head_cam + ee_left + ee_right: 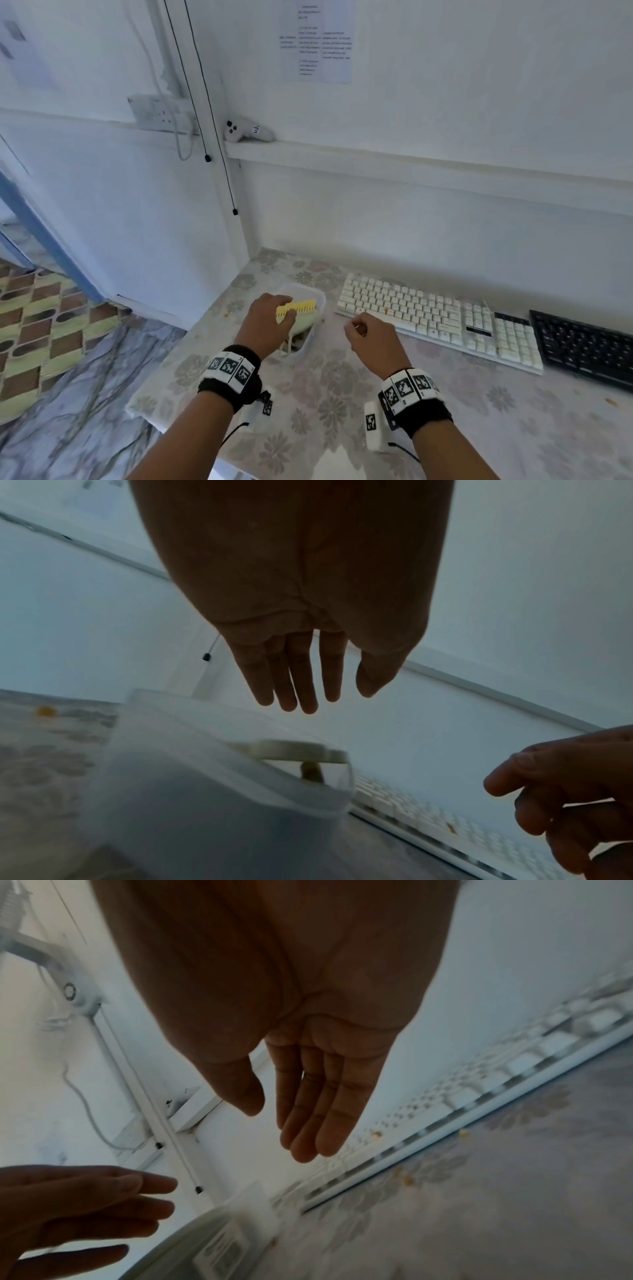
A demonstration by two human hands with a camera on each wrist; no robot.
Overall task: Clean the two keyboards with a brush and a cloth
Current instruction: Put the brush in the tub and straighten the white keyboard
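The left hand [265, 317], fingers straight and holding nothing, is hovering over the yellow brush [296, 307] in the clear tub [317, 295] near the table's left edge, evidently to collect it, while the right hand [370, 334], relaxed and empty, is waiting beside the white keyboard [428, 315], which is adjoining the black keyboard [582, 346] along the table's back edge, both within reach.

Both forearms are bare, with no sleeves in view. Each wrist carries a black fabric band [228, 383] wrapped by a white strip of three square black-and-white coded markers [409, 385]. Under each band hangs a white block-shaped camera unit [374, 426] bearing one more coded marker on its face, and a thin black cable [404, 449] runs back from it along the arm. The left hand [267, 317] and the right hand [371, 334] wear no gloves.
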